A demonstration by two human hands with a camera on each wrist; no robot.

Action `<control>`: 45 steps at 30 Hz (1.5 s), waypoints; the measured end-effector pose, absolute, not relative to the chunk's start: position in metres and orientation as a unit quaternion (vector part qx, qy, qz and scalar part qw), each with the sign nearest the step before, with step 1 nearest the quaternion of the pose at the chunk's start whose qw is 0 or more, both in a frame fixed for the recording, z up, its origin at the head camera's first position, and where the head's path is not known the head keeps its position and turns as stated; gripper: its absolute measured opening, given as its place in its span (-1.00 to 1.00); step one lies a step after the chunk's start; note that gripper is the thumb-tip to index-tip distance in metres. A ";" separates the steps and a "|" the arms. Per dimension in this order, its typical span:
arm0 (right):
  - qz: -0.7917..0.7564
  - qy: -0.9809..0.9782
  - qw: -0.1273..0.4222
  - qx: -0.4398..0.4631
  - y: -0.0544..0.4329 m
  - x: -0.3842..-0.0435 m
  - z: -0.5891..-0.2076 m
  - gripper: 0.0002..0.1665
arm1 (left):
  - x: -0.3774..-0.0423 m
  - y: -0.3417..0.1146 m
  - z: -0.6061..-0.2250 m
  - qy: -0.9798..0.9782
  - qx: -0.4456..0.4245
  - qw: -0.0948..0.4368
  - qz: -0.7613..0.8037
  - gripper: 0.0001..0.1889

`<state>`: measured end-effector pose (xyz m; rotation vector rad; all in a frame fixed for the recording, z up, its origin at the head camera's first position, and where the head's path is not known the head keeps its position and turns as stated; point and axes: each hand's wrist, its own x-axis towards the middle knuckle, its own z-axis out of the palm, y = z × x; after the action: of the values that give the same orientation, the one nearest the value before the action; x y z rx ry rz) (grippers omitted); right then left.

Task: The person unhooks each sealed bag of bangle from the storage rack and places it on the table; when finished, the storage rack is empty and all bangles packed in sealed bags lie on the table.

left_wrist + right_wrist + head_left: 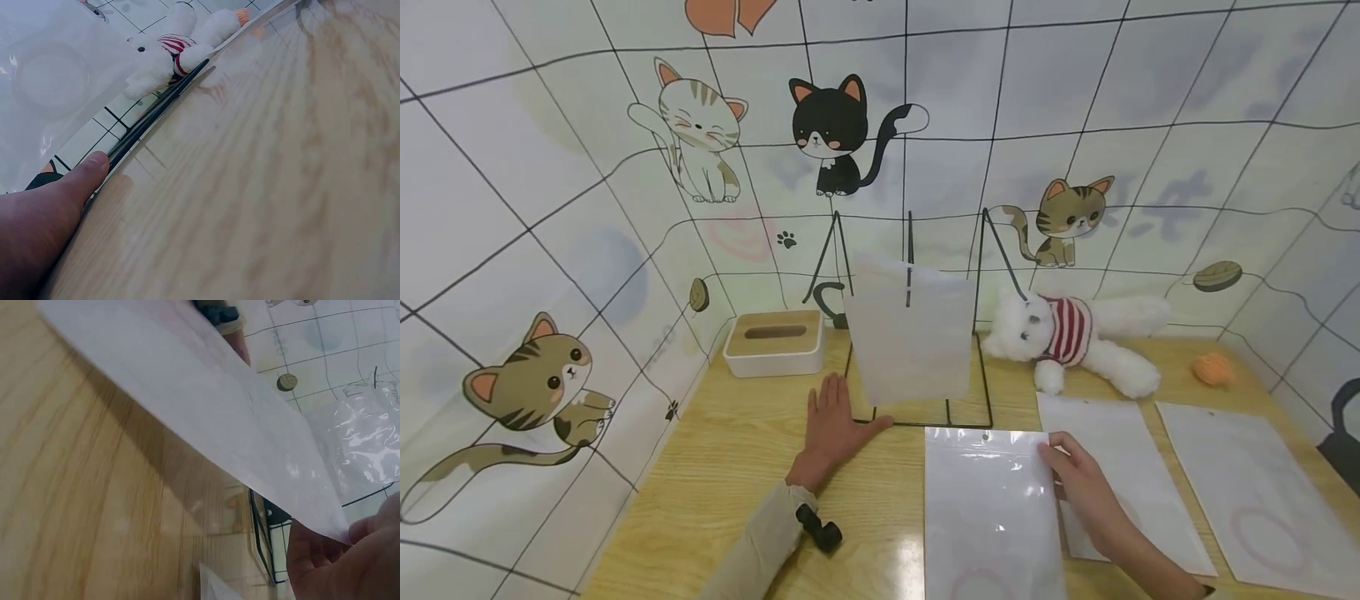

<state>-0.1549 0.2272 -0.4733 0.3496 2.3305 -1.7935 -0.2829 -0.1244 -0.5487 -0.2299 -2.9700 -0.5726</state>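
My right hand (1086, 492) pinches the upper right corner of a white, flat zip bag (988, 508) with a hang hole at its top. In the right wrist view the bag (187, 406) slants up off the wooden table, thumb and fingers at its corner. A black wire rack (940, 426) stands at the back, and another whitish bag (917, 350) hangs from its middle prong. Beside the rack's front left corner, my left hand (835, 429) rests with straight fingers spread. Its thumb (87, 175) touches or nearly touches the dark base wire in the left wrist view.
Two more white bags, a nearer one (1138, 475) and one farther right (1262, 492), lie on the table's right side. Behind them are a white plush toy (1071, 333) in a striped top and a small orange object (1213, 368). A tissue box (775, 354) stands back left.
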 end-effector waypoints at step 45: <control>-0.204 0.966 -0.005 -0.161 0.248 -0.204 -0.478 -0.64 | -0.279 -0.125 -0.546 -0.976 -0.079 0.052 -0.196 0.31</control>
<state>-0.2040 0.2485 -0.4779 -0.5079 3.0443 -0.6425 -0.2792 -0.1255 -0.5463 -0.2413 -2.9682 -0.5958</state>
